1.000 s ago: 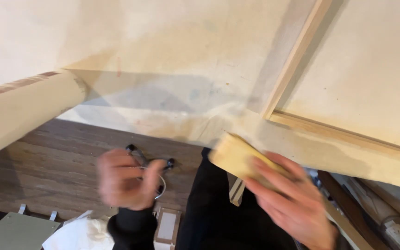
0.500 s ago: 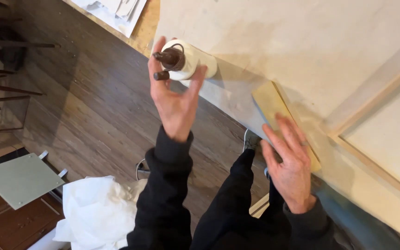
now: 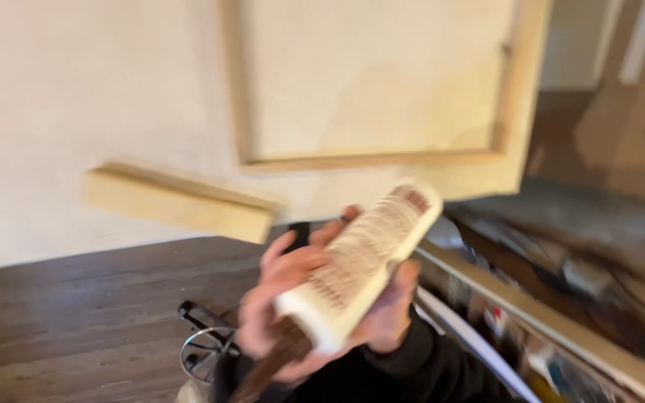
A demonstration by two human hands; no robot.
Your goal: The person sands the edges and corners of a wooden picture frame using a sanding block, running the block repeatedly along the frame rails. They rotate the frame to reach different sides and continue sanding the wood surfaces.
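A white tube (image 3: pixel 363 257) with printed label and a dark brown nozzle at its lower end is held tilted in front of me. My left hand (image 3: pixel 274 298) wraps its lower part near the nozzle. My right hand (image 3: pixel 393 310) cups the tube from the right side. Both sleeves are black. A pale yellow block (image 3: pixel 181 201) lies on the light wooden panel (image 3: pixel 76 112), up and to the left of my hands, with no hand on it. The picture is motion-blurred.
A raised wooden frame (image 3: pixel 375 158) sits on the panel above the hands. Dark wood floor (image 3: pixel 76 313) lies below, with a black metal stool base (image 3: pixel 203 343). Cluttered boards and items (image 3: pixel 561 298) run along the right.
My right hand has left the yellow block and come onto the tube. The left hand has brought the tube down toward my body. The view has swung.
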